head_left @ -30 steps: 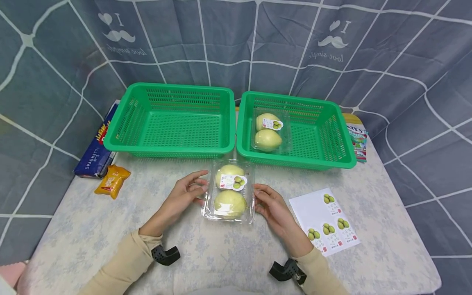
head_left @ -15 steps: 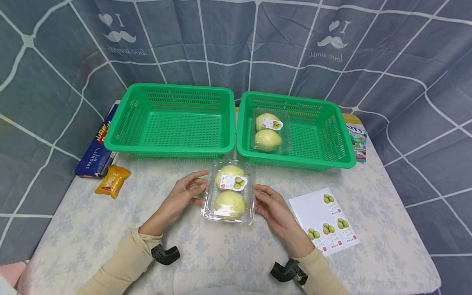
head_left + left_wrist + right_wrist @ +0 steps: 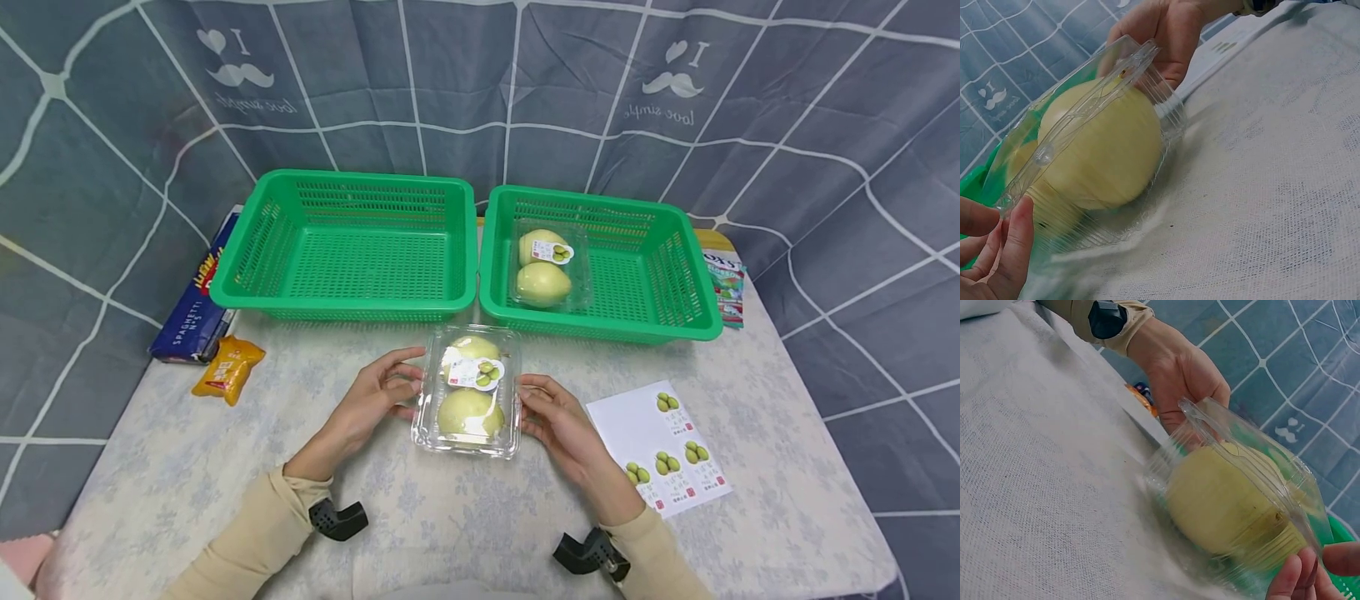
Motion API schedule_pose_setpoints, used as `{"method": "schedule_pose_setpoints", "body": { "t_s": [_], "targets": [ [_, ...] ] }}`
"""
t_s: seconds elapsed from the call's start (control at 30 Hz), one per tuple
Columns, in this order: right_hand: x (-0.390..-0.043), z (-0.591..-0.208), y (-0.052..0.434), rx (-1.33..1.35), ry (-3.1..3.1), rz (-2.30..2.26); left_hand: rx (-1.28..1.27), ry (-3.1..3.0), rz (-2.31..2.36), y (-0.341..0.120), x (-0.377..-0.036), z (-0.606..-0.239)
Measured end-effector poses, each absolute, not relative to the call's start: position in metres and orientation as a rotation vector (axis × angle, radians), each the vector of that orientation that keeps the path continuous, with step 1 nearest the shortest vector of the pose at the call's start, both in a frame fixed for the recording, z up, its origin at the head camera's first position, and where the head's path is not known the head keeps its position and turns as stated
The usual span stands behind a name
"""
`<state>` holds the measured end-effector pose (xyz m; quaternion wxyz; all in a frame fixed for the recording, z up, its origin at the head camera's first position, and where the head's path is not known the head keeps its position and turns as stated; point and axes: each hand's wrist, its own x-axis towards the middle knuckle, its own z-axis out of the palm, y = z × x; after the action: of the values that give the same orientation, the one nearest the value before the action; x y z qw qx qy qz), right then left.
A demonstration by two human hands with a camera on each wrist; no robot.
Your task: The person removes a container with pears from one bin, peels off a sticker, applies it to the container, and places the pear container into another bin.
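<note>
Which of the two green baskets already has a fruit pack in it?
The right-hand basket, nearer the sticker sheet: it holds a clear labelled pack of two fruits. The left basket holds nothing.

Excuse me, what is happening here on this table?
A person holds a clear clamshell box of pears between the left hand and the right hand, its near end tipped up off the table. Behind it stand two green baskets; the right basket holds a similar labelled box, and a sticker sheet lies beside the right hand.

Pale floral-patterned table (image 3: pixel 187 467), blue-grey cloth backdrop (image 3: pixel 825 125) with white grid lines and moustache prints, even light
</note>
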<state>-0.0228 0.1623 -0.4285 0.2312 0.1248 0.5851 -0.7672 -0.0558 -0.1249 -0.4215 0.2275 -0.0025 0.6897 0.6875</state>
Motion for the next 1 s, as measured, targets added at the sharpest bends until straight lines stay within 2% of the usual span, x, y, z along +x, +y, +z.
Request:
{"method": "schedule_pose_setpoints", "body": {
  "t_s": [0.5, 1.0],
  "targets": [
    [-0.02, -0.422, 0.166, 0.342, 1.625, -2.112, -0.007, 1.861, 1.903, -0.122, -0.056, -0.419],
    [-0.018, -0.415, 0.172, 0.215, 1.648, -2.119, -0.002, 1.859, 1.9, -0.121, -0.056, -0.415]
  ]
}}
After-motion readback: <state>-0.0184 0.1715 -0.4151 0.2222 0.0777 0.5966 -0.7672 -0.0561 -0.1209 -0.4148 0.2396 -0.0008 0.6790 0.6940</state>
